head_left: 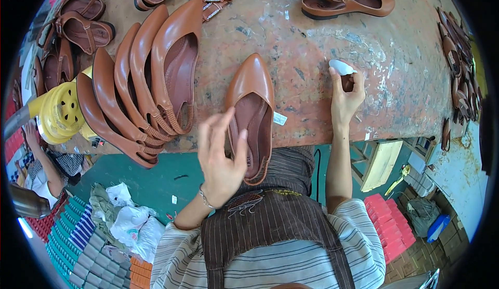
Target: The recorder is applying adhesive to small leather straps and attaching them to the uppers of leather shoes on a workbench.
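A brown pointed slingback flat shoe (251, 89) lies at the table's front edge, toe pointing away, its heel strap hanging past the edge. My left hand (221, 156) is at its left side, fingers and thumb apart, the thumb over the shoe's opening. I cannot tell whether the fingers touch it. Off to the right, my right hand (347, 96) pinches a small white rounded piece (341, 66) above the table; its exact kind does not show. A small white tag (279, 118) lies next to the shoe.
Several matching shoes (148, 70) stand nested in a row at left, beside a yellow lamp-like fixture (60, 113). More shoes (358, 3) sit at the back right and along the far right edge (457, 65). Brown strips (213, 0) lie at the back of the worn table (306, 91).
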Demonstrator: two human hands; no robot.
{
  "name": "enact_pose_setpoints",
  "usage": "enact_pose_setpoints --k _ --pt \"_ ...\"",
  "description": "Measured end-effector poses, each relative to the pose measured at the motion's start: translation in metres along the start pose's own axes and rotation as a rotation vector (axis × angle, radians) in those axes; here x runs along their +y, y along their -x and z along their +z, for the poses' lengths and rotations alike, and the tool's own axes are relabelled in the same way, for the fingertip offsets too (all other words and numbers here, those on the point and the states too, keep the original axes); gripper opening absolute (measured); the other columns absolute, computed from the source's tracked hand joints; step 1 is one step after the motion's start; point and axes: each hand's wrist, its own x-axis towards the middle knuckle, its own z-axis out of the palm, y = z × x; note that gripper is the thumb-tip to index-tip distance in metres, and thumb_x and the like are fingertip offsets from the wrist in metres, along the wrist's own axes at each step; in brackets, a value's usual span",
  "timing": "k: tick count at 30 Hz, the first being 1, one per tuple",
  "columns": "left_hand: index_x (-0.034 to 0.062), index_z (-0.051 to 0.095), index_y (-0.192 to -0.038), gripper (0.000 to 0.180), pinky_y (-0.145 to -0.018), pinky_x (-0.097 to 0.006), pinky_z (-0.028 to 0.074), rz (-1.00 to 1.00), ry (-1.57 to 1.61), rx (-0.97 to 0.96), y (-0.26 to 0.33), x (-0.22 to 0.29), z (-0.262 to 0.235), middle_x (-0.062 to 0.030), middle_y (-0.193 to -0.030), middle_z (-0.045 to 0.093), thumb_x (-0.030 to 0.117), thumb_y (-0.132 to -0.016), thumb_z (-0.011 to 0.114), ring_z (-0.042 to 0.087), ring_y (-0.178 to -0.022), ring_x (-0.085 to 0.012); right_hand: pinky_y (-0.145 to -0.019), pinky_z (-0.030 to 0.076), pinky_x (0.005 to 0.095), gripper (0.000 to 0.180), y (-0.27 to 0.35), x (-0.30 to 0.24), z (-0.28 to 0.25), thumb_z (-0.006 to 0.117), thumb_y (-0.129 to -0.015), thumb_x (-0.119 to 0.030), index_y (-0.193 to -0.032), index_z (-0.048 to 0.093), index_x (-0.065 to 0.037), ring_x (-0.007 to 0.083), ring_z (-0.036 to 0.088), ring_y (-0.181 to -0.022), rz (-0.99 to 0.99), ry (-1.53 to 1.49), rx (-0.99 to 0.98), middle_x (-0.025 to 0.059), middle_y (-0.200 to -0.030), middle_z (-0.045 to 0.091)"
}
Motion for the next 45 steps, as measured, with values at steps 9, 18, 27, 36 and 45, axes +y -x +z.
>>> enact_pose_setpoints --k 9,18,27,36,45 --pt "-0.0072 0.02 -0.142 0.056 -0.116 -0.043 0.025 -0.709 1.715 -0.004 -0.012 0.005 0.051 -0.0234 -0.144 0.032 -0.004 -0.092 0.046 0.032 -0.136 -0.0317 -0.085 0.05 0.0296 0.02 0.019 -0.042 0.009 0.068 -0.081 0.005 -0.098 0.058 0.001 0.0185 0.063 -0.102 -0.157 -0.409 -0.277 0.0136 -0.106 0.068" --pt "-0.0068 0.029 -0.141 0.054 -0.114 -0.044 0.026 -0.575 1.268 -0.347 0.003 -0.002 0.001 -0.0231 -0.145 0.034 -0.005 -0.09 0.044 0.034 -0.136 -0.0324 -0.085 0.052 0.0309 0.023 0.032 -0.035 0.029 0.065 -0.082 0.008 -0.102 0.056 0.001 0.0211 0.064 -0.102 -0.085 -0.51 -0.325 0.0171 -0.107 0.067" --pt "-0.0005 0.062 -0.114 0.03 -0.107 -0.04 0.036 0.249 0.152 -0.693 0.019 0.005 -0.006 -0.0133 -0.128 0.058 0.007 -0.085 0.059 0.055 -0.118 -0.028 -0.081 0.051 0.0279 0.02 0.034 -0.027 0.035 0.067 -0.083 0.003 -0.1 0.057 0.0 0.0164 0.065 -0.094 -0.139 -0.472 -0.27 0.0138 -0.103 0.069" --pt "0.0001 0.063 -0.113 0.035 -0.101 -0.039 0.041 0.373 -0.038 -0.678 0.03 0.01 0.005 -0.0115 -0.129 0.057 0.016 -0.082 0.065 0.06 -0.105 -0.0213 -0.077 0.053 0.0261 0.02 0.037 -0.028 0.033 0.068 -0.083 0.001 -0.1 0.057 0.001 0.0155 0.066 -0.092 -0.139 -0.484 -0.267 0.0134 -0.103 0.069" --pt "-0.004 0.035 -0.14 0.053 -0.11 -0.041 0.031 -0.445 1.08 -0.307 0.009 0.014 0.008 -0.019 -0.142 0.041 -0.001 -0.089 0.052 0.043 -0.13 -0.0282 -0.08 0.053 0.0277 0.021 0.035 -0.03 0.038 0.068 -0.082 0.003 -0.101 0.058 0.002 0.0159 0.066 -0.092 -0.177 -0.47 -0.286 0.0134 -0.102 0.069"
